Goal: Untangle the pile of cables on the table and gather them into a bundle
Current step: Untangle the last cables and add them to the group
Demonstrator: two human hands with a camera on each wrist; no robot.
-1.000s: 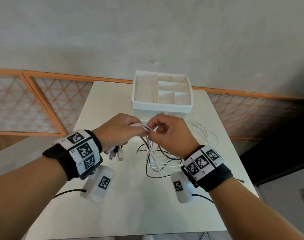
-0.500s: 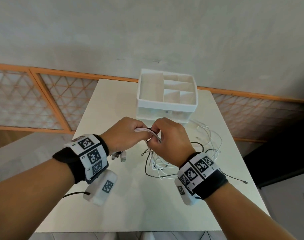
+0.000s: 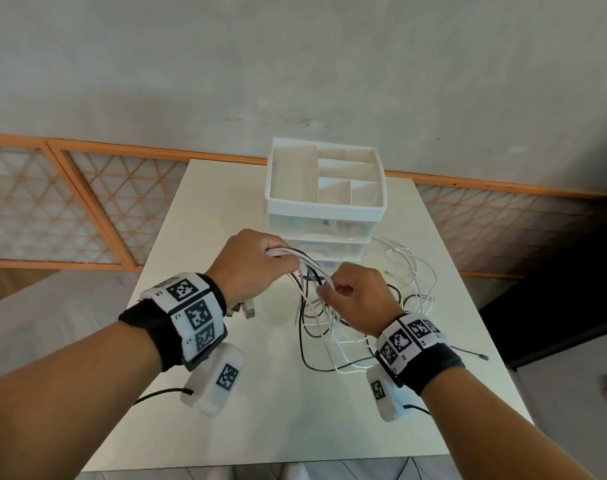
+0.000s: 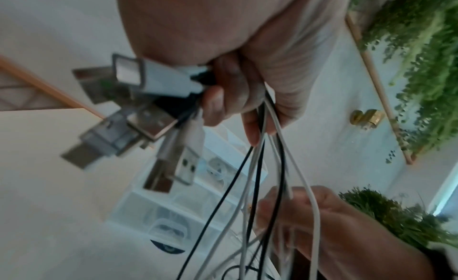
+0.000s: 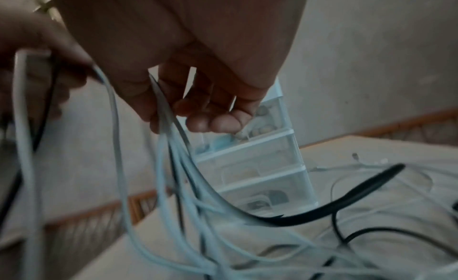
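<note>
A white drawer organiser (image 3: 324,216) stands at the far end of the white tabletop (image 3: 225,410), near the wall. Its open top tray is split into several compartments, a long one on the left and smaller ones on the right. Below the tray sit translucent drawers (image 5: 250,166) stacked one above another, with small items inside that are too blurred to name. Behind the tabletop runs a grey plaster wall (image 3: 295,64), and low along it an orange wooden frame with lattice panels (image 3: 52,209). In the left wrist view, green trailing plants (image 4: 426,68) hang beside a small brass-coloured knob (image 4: 367,116).
</note>
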